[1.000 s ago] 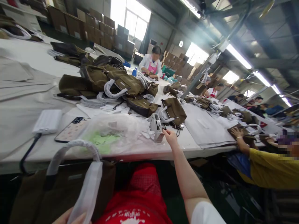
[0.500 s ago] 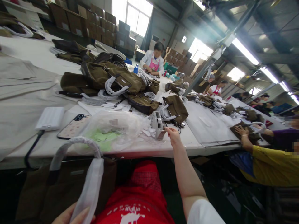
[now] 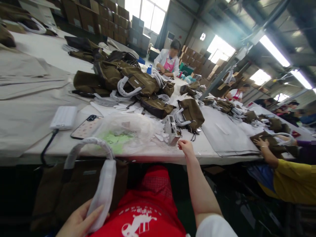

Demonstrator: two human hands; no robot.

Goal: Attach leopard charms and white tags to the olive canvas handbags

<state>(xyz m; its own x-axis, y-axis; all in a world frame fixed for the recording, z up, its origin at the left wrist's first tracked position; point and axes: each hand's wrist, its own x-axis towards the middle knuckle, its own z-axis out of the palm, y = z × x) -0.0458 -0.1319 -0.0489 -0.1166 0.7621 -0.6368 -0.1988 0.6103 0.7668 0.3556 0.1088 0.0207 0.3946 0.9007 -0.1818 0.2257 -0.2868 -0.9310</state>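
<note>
My left hand (image 3: 82,217) is closed round a handle wrapped in white film (image 3: 105,191), at the lower left. That handle belongs to a brown bag (image 3: 81,187) hanging below the table's front edge. Over the front of the table, my right hand (image 3: 185,147) is closed in a pinch beside a small grey tape dispenser (image 3: 171,130); what its fingertips hold, if anything, is too small to make out. A clear plastic bag with green pieces (image 3: 118,140) lies left of the dispenser.
Brown bags (image 3: 145,84) are heaped across the white table (image 3: 158,156). A phone (image 3: 86,126) and a white power bank (image 3: 64,117) lie at the left. At the right, a person in yellow (image 3: 291,177) handles a bag (image 3: 264,141). Another person (image 3: 168,61) works across the table.
My right hand has moved slightly down and away from the dispenser. My left hand still grips the handle, and more of it shows. The whole view has shifted a little.
</note>
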